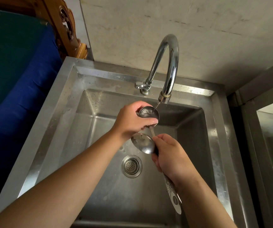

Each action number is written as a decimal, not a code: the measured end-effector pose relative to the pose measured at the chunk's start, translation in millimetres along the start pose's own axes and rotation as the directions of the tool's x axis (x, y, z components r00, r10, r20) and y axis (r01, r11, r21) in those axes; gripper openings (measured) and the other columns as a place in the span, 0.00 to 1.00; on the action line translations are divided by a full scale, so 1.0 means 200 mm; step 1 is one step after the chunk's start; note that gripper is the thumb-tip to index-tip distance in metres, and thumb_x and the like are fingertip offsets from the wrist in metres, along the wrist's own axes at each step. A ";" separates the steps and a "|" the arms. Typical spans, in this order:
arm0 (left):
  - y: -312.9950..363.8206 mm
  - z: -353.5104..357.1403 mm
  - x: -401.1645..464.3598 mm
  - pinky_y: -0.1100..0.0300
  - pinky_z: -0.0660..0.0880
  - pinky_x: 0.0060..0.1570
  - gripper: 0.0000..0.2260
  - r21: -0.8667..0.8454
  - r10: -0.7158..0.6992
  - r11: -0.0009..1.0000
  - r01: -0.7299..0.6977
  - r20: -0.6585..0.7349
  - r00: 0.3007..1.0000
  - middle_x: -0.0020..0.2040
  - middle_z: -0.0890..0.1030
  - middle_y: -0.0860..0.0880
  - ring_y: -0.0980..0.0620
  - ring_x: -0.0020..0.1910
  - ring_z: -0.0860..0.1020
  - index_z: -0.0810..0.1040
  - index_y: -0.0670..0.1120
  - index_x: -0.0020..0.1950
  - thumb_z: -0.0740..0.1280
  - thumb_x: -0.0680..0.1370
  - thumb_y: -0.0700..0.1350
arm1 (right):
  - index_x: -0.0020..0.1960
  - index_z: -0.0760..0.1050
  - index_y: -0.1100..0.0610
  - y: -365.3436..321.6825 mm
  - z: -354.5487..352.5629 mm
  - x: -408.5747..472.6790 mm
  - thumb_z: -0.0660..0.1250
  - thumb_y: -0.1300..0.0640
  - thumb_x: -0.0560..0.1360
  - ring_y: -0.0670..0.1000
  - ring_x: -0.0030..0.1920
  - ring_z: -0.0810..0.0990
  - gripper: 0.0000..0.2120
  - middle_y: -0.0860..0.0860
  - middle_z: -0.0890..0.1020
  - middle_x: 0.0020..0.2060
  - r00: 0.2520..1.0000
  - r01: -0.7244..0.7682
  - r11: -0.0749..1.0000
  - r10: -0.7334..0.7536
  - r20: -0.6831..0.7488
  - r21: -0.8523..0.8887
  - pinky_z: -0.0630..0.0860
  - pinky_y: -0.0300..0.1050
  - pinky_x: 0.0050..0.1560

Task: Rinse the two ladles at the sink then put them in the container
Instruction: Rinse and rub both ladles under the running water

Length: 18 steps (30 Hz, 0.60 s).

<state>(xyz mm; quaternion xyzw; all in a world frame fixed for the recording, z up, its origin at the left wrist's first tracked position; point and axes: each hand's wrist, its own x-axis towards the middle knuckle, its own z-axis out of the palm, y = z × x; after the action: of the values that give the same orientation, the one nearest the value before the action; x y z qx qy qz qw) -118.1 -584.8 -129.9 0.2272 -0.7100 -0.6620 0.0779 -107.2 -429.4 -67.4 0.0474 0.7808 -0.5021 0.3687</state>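
Observation:
Two steel ladles are over the steel sink (pixel 63 122). My left hand (pixel 130 120) cups the bowl of the upper ladle (pixel 148 112), which sits right under the faucet spout (pixel 164 98) with a thin stream of water running into it. Water spills from it down past the lower ladle (pixel 143 143). My right hand (pixel 170 156) grips the ladle handles; one patterned handle end (pixel 173 195) sticks out below my wrist. The container is not in view.
A curved chrome faucet (pixel 170 63) with its lever (pixel 139 84) stands on the back rim. The round drain strainer (pixel 131 166) lies below the ladles. A blue cloth-covered surface (pixel 17 89) is to the left, a second steel unit (pixel 272 145) to the right.

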 end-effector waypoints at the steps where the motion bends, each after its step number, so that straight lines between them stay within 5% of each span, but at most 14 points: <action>1: -0.01 0.01 0.00 0.60 0.80 0.31 0.16 0.056 0.027 0.998 -0.025 -0.037 0.999 0.40 0.86 0.51 0.54 0.36 0.85 0.84 0.54 0.48 0.83 0.64 0.45 | 0.43 0.74 0.59 0.00 0.00 0.00 0.60 0.57 0.80 0.44 0.18 0.65 0.10 0.49 0.71 0.21 1.000 0.008 1.000 -0.008 0.002 0.001 0.62 0.35 0.20; 5: -0.01 0.05 0.03 0.67 0.78 0.37 0.10 0.204 0.130 0.974 -0.102 -0.127 0.983 0.38 0.85 0.59 0.63 0.37 0.82 0.86 0.53 0.46 0.78 0.68 0.53 | 0.41 0.75 0.57 0.01 0.01 0.00 0.60 0.56 0.79 0.43 0.19 0.65 0.10 0.50 0.72 0.24 1.000 0.011 1.000 -0.011 -0.006 -0.022 0.63 0.37 0.21; 8: 0.01 0.06 0.04 0.70 0.75 0.30 0.05 0.148 0.129 0.983 -0.108 -0.141 0.982 0.36 0.84 0.63 0.65 0.31 0.80 0.87 0.52 0.48 0.74 0.74 0.50 | 0.40 0.75 0.56 0.00 0.00 0.00 0.60 0.56 0.78 0.44 0.19 0.66 0.10 0.49 0.72 0.22 1.000 0.013 1.000 -0.013 -0.022 -0.015 0.63 0.38 0.22; 10: 0.02 0.04 0.03 0.69 0.75 0.26 0.07 0.057 0.071 0.996 -0.066 -0.098 0.993 0.36 0.85 0.59 0.60 0.28 0.81 0.87 0.55 0.49 0.70 0.78 0.45 | 0.41 0.75 0.56 -0.02 -0.02 0.01 0.60 0.57 0.80 0.43 0.18 0.66 0.11 0.47 0.72 0.20 1.000 0.012 1.000 -0.011 -0.029 0.022 0.63 0.36 0.20; 13: 0.05 0.01 0.03 0.61 0.81 0.29 0.15 -0.146 -0.082 0.986 0.084 0.023 0.996 0.47 0.82 0.44 0.48 0.38 0.79 0.83 0.58 0.54 0.64 0.82 0.37 | 0.42 0.75 0.57 -0.03 -0.03 0.02 0.59 0.57 0.81 0.42 0.17 0.66 0.10 0.46 0.71 0.19 1.000 0.001 0.999 0.000 -0.027 0.048 0.62 0.34 0.19; 18: 0.07 -0.04 -0.01 0.61 0.83 0.43 0.26 -0.351 -0.142 0.909 0.223 0.242 0.960 0.56 0.82 0.41 0.52 0.44 0.82 0.71 0.41 0.74 0.60 0.78 0.24 | 0.44 0.74 0.58 -0.02 -0.02 0.04 0.59 0.58 0.82 0.42 0.17 0.66 0.10 0.47 0.70 0.20 1.000 -0.029 0.989 0.029 0.000 0.142 0.62 0.32 0.19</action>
<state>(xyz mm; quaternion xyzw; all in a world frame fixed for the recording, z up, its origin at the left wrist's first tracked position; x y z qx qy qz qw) -115.3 -591.6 -114.9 0.2021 -0.5500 -0.8102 -0.0184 -116.7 -431.3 -68.0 0.0856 0.7427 -0.5509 0.3708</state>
